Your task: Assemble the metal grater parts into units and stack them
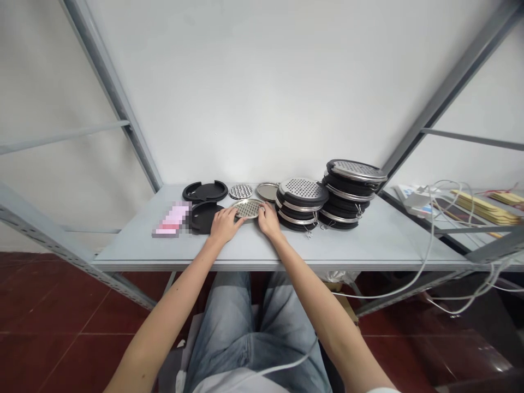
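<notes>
In the head view, a person sits at a grey table (pixel 131 245) with both bare hands on a round metal disc (pixel 248 208) full of small holes. The disc lies low over the table, straight ahead of the person, between the two hands. It is round, so it has no long axis of its own; from here it merely looks wider from side to side.

The left hand (pixel 224 224) is at the disc's left edge, its thumb stretched along the near rim and its fingers partly bent at the side. The right hand (pixel 268 219) has its fingers curled at the right edge. Both are loosely closed and appear to grip the rim; the undersides of the fingers are hidden. Neither hand is clearly nearer, since the disc spans the gap between them.

A black tray (pixel 200 219) lies just left of the disc, partly behind the left hand, which is the nearer one to it. Another black tray (pixel 210 191) is farther back. A small grater plate (pixel 240 191) and a plain metal lid (pixel 267 191) lie beyond the disc. Just right of the right hand stands a short stack (pixel 303 189), with a taller stack (pixel 349 195) beside it.
</notes>
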A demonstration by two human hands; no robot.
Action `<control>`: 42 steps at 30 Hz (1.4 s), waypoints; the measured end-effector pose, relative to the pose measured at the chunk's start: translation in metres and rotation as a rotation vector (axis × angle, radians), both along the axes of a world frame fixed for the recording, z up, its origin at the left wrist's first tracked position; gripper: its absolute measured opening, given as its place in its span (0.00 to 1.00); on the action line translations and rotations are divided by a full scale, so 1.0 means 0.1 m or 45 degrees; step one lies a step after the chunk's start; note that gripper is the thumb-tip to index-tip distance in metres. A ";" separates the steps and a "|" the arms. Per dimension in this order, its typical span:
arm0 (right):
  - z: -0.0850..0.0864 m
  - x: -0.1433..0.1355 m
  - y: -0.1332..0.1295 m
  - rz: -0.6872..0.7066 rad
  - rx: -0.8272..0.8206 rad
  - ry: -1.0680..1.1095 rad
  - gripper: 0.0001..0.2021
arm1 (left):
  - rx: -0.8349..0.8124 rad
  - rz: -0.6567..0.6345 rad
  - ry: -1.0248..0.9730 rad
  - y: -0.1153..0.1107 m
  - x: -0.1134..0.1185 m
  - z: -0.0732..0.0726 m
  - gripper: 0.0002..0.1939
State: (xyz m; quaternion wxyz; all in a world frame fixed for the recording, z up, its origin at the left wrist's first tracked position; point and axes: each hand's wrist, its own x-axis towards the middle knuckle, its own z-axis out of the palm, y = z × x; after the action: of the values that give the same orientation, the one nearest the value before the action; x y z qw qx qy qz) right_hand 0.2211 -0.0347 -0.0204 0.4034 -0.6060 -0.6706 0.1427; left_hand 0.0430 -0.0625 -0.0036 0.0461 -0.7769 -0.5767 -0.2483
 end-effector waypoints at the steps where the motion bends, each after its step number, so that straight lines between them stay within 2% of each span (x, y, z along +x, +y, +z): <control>1: 0.00 0.00 0.00 -0.002 0.007 0.010 0.23 | 0.001 -0.001 0.000 0.00 0.00 0.00 0.22; 24: 0.05 -0.02 -0.07 0.016 -0.071 -0.267 0.21 | -0.004 -0.020 0.015 -0.01 0.01 0.01 0.29; 32: 0.07 -0.05 -0.10 0.013 -0.042 -0.315 0.20 | 0.000 -0.011 -0.021 -0.03 0.01 0.02 0.28; 35: 0.07 -0.08 -0.13 -0.016 0.002 -0.334 0.20 | -0.007 -0.008 -0.031 -0.03 0.01 0.02 0.24; 39: 0.08 -0.11 -0.18 0.108 0.185 -0.305 0.20 | -0.020 0.006 -0.017 -0.01 0.01 0.02 0.17; 42: 0.24 -0.12 -0.19 0.280 0.262 -0.216 0.18 | -0.012 0.000 -0.015 0.00 0.00 0.02 0.15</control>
State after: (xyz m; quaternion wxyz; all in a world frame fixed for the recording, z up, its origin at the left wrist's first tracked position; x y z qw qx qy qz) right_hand 0.2094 -0.0536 0.0038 0.3872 -0.4942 -0.7756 0.0647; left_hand 0.0430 -0.0623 -0.0020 0.0390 -0.7756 -0.5782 -0.2501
